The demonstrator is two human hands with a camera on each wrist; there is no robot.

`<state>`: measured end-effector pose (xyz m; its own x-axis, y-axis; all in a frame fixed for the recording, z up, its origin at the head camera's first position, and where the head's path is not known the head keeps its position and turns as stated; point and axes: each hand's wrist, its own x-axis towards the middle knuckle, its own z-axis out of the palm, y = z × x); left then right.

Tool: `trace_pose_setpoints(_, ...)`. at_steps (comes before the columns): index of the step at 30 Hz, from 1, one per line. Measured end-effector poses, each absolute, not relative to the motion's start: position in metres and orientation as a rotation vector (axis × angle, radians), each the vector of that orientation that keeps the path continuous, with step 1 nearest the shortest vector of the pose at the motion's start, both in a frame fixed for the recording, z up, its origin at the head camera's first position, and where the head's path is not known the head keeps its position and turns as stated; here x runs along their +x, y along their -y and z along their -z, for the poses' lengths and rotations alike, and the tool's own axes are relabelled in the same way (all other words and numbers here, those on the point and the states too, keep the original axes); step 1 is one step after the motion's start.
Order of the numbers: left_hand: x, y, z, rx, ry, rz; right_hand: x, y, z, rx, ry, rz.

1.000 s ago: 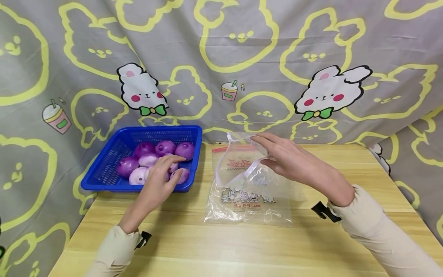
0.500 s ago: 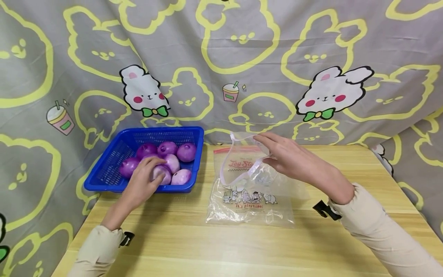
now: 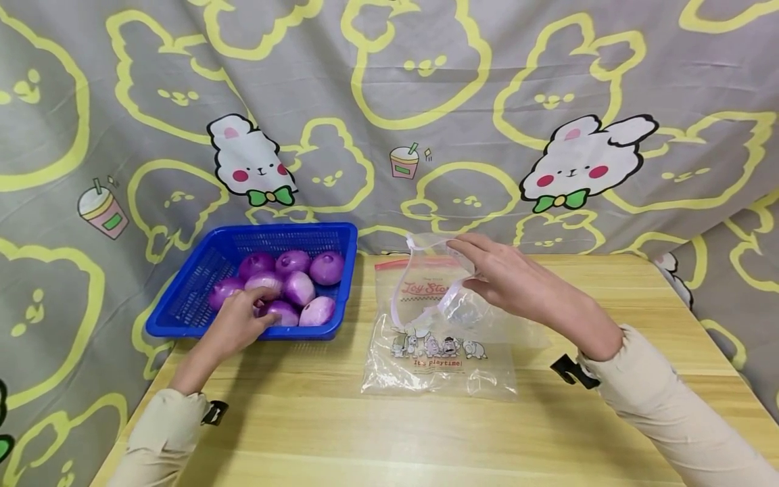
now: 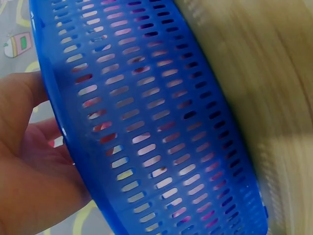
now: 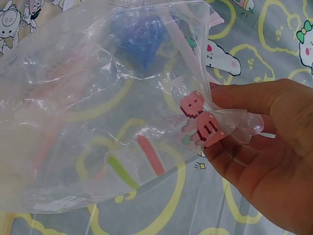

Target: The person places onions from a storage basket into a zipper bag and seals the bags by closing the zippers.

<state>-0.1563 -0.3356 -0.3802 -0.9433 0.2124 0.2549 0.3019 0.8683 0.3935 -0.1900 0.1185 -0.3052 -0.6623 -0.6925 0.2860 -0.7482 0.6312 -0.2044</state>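
In the head view, several purple onions (image 3: pixel 327 268) lie in a blue perforated basket (image 3: pixel 182 323) on the left. My left hand (image 3: pixel 234 325) reaches over the basket's front rim, fingers curved beside the left end of a front onion (image 3: pixel 281 314). Whether it grips that onion is unclear, as the basket wall (image 4: pixel 132 107) hides the fingertips in the left wrist view. My right hand (image 3: pixel 511 281) pinches the edge of a clear zip bag (image 5: pixel 146 112), whose pale zip mouth gapes toward the basket. Beneath it lies a clear printed bag (image 3: pixel 426 379) with a red zip.
The wooden table (image 3: pixel 389 439) stretches in front of the basket and bags. A grey curtain (image 3: pixel 389 81) with yellow outlines and cartoon rabbits hangs close behind. A black clip (image 3: pixel 575 372) shows at the right sleeve and another clip (image 3: pixel 215 412) at the left.
My left hand has come down onto a front onion and then shifted left, uncovering more of it. My right hand stays at the bag's edge almost unmoved.
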Motion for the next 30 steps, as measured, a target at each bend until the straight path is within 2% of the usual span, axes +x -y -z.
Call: trace_pose_setpoints(30,-0.145,0.346,0.373,-0.388,2.715,0.577,-0.189,-0.123,0.313,1.163,2.637,-0.432)
